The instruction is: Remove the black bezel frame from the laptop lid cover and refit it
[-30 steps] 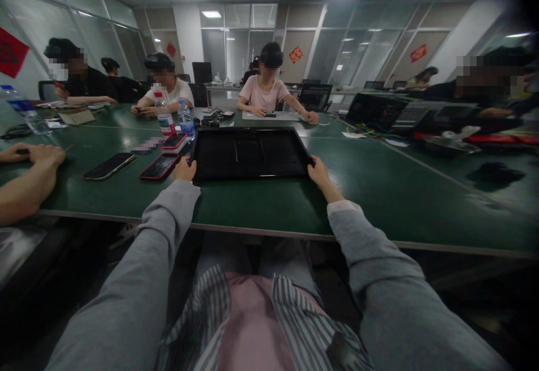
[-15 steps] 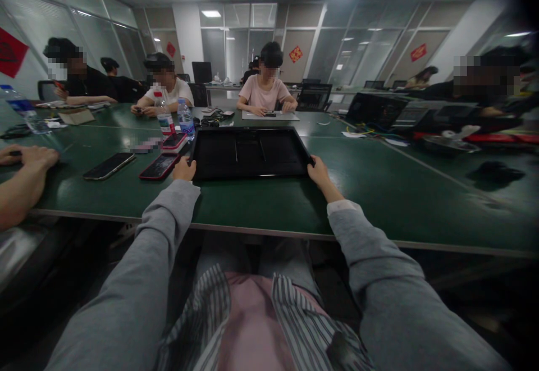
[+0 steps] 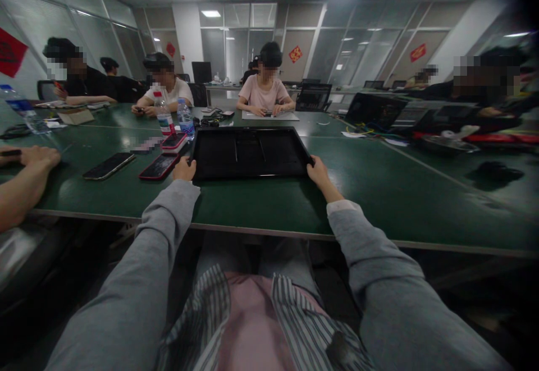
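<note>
A black rectangular tray-like panel (image 3: 275, 155) with a raised rim lies in front of me on the green table (image 3: 261, 205). My left hand (image 3: 184, 169) grips its near left corner, thumb over the edge. At the near right corner my right hand (image 3: 319, 172) is closed on the rim in the same way. The fingertips of both hands are partly hidden by the panel's edge. Just left of my left hand lies a phone in a red case (image 3: 160, 166).
Further left is a dark phone (image 3: 109, 165); two bottles (image 3: 185, 118) stand behind the panel's left side. Another person's hands (image 3: 37, 160) rest at the left edge. A person in pink (image 3: 265, 89) sits opposite. Cables and a black laptop (image 3: 374, 114) lie right.
My hands and the black panel have not visibly moved. Across the table, the hands of the person in pink have shifted slightly, and the person's hand at far left has moved a little.
</note>
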Demonstrator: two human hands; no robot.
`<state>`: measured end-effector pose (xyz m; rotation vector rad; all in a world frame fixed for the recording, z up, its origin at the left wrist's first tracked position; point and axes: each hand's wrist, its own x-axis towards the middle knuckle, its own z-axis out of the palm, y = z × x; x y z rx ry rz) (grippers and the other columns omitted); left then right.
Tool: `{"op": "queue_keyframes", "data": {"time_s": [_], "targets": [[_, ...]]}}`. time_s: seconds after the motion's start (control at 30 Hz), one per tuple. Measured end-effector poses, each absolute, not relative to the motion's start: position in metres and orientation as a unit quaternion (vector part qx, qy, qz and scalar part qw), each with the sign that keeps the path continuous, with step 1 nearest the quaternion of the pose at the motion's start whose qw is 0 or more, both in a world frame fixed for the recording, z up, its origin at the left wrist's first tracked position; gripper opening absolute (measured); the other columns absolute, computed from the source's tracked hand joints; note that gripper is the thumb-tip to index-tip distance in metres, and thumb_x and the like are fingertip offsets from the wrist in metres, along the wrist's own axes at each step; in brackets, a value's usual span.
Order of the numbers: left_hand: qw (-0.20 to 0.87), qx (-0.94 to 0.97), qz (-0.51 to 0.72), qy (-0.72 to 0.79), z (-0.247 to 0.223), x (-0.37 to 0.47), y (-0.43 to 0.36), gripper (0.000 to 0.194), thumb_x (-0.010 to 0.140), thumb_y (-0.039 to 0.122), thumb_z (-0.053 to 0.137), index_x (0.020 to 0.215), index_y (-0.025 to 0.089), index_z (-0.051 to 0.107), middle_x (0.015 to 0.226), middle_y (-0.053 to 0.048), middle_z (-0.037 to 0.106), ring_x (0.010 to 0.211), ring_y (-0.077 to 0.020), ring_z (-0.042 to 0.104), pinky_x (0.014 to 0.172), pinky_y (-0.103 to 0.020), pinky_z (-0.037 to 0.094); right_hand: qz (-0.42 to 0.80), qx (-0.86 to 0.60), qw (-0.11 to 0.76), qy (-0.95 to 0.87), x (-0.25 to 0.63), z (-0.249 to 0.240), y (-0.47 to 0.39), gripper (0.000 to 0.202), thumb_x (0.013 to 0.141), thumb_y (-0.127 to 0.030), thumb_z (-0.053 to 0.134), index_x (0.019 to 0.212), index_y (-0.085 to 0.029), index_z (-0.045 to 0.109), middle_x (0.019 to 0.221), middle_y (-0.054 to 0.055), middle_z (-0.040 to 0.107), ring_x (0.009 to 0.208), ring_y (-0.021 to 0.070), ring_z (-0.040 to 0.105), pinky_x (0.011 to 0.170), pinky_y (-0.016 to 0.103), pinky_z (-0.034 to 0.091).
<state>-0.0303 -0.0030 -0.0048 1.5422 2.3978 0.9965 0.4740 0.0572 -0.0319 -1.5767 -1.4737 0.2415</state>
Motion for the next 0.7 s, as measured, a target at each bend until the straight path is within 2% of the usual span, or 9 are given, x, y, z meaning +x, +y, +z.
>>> {"op": "queue_keyframes", "data": {"time_s": [0.23, 0.37, 0.57, 0.7], "targets": [[0.043, 0.527, 0.354, 0.772, -0.0066, -0.0302, -0.0014, 0.043, 0.098, 0.036, 0.052, 0.136, 0.016, 0.058, 0.138, -0.016, 0.064, 0.131, -0.0276, 0.058, 0.11, -0.037, 0.043, 0.04, -0.644, 0.483, -0.592, 0.4754, -0.037, 0.0648, 0.057, 0.077, -0.026, 0.054, 0.131, -0.01, 0.057, 0.129, 0.022, 0.059, 0.128, 0.0337, 0.052, 0.116, 0.055, 0.037], [0.006, 0.542, 0.372, 0.753, -0.0086, -0.0307, 0.0016, 0.045, 0.097, 0.033, 0.051, 0.137, 0.013, 0.056, 0.138, -0.018, 0.061, 0.133, -0.0254, 0.055, 0.114, -0.035, 0.04, 0.013, -0.672, 0.459, -0.581, 0.4756, -0.0381, 0.0664, 0.06, 0.077, -0.024, 0.053, 0.134, -0.005, 0.052, 0.131, 0.027, 0.053, 0.131, 0.0357, 0.047, 0.117, 0.057, 0.033], [-0.025, 0.562, 0.407, 0.72, -0.0124, -0.0299, 0.0048, 0.053, 0.092, 0.034, 0.055, 0.141, 0.014, 0.055, 0.144, -0.019, 0.054, 0.136, -0.0312, 0.05, 0.117, -0.046, 0.038, -0.032, -0.676, 0.445, -0.587, 0.4725, -0.0371, 0.0641, 0.06, 0.082, -0.029, 0.055, 0.136, -0.006, 0.046, 0.13, 0.026, 0.05, 0.13, 0.0381, 0.041, 0.112, 0.063, 0.032], [-0.033, 0.596, 0.423, 0.682, -0.0143, -0.0285, 0.0043, 0.053, 0.09, 0.033, 0.057, 0.14, 0.018, 0.057, 0.149, -0.015, 0.054, 0.139, -0.0322, 0.048, 0.119, -0.05, 0.037, -0.066, -0.669, 0.432, -0.601, 0.4682, -0.0349, 0.0596, 0.06, 0.084, -0.035, 0.057, 0.137, -0.008, 0.045, 0.13, 0.026, 0.049, 0.127, 0.0383, 0.041, 0.108, 0.063, 0.035]]}}
